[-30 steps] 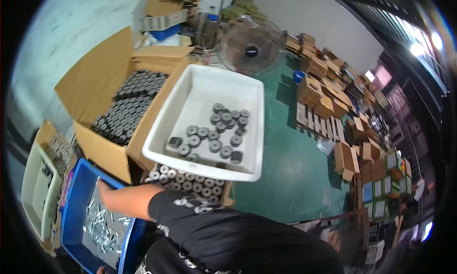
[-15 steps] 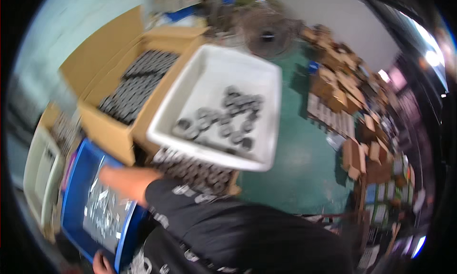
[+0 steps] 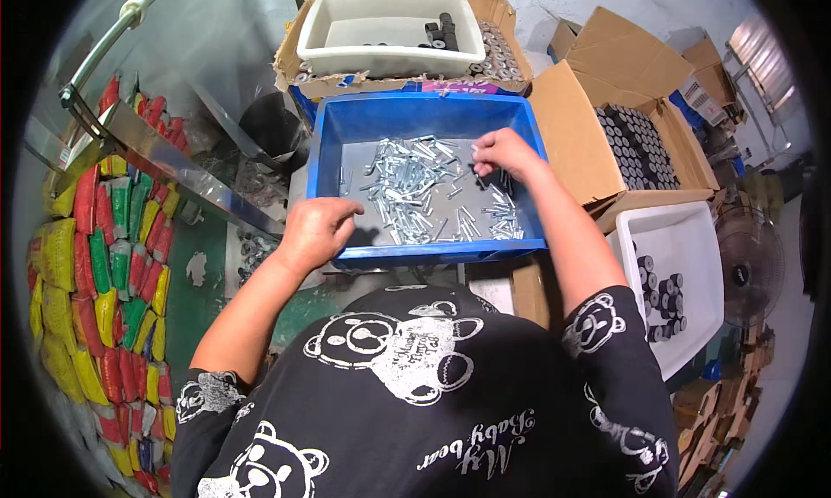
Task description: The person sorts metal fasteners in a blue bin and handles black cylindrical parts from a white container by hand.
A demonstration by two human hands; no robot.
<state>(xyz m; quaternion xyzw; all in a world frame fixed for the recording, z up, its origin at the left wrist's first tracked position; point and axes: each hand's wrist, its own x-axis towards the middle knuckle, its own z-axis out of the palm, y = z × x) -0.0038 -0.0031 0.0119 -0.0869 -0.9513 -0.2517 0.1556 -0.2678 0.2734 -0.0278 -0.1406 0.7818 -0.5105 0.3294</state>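
Pale wall point(image 3: 538, 0) backs the blue bin point(image 3: 415, 115). Left hand point(image 3: 318, 225): fingers loosely curled, thumb apart; right hand point(image 3: 505, 154): fingertips bunched, any hold indeterminable. Picking among metal pins point(image 3: 407, 189) in the bin appears in hand, next calling for a fine pinch.

Bolts point(image 3: 407, 182) in a bin point(image 3: 441, 254); behind it, a tub point(image 3: 389, 63) on a box point(image 3: 381, 86). To the right, a carton point(image 3: 571, 143) of rollers point(image 3: 636, 147), with a second tub point(image 3: 688, 238) of rollers nearer and a fan point(image 3: 751, 251) beside that. Far left, stacked sacks point(image 3: 104, 290).
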